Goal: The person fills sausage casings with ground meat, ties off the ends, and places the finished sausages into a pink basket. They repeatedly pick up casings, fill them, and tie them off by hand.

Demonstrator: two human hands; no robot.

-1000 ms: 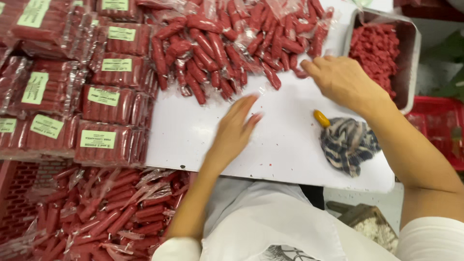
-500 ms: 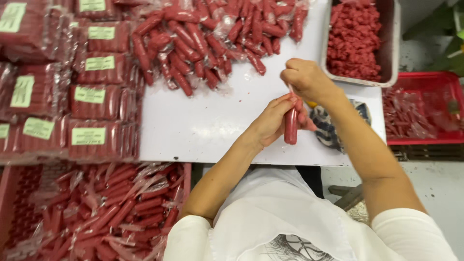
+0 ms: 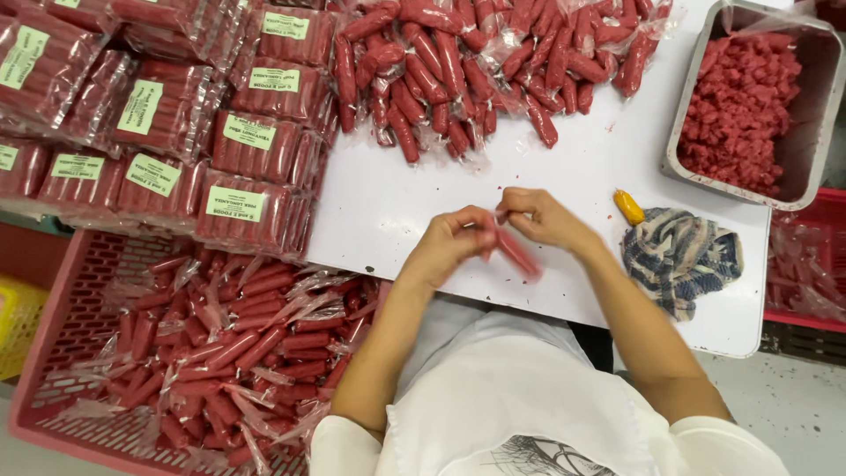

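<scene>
One red sausage [image 3: 515, 253] in your hands, motion-blurred. It tilts, upper end at your fingertips, lower end pointing near and right. It hangs just above the white table [image 3: 388, 203], near the front edge, centre.

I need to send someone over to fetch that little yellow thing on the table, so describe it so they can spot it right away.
Start at the white table and go to its right side, where a metal tray of red meat pieces sits. Just below that tray lies a crumpled blue-and-white striped cloth; the small yellow oblong object lies at the cloth's upper left edge. It is the only yellow item among all the red sausages.
</scene>
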